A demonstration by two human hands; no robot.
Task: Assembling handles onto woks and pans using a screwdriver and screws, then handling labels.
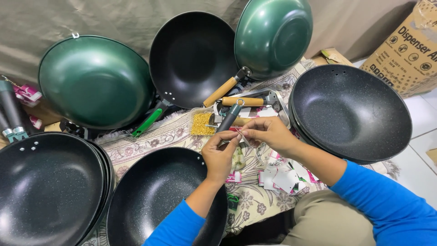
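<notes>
My left hand (220,155) and my right hand (268,133) meet above a patterned cloth, both pinching a thin pale string or tag loop (241,135) between fingertips. A dark grey pan handle (230,117) with a metal ring at its tip lies just beyond my fingers. A black speckled wok (150,196) rests under my left forearm. Both arms wear blue sleeves.
A stack of black woks (45,187) sits at left, another stack (350,111) at right. Two green woks (93,82) (273,34) and a black one (193,57) lean against the back curtain. Wooden handles (241,101), a tray of small gold screws (203,124), paper tags (284,177) and a cardboard box (407,48) lie around.
</notes>
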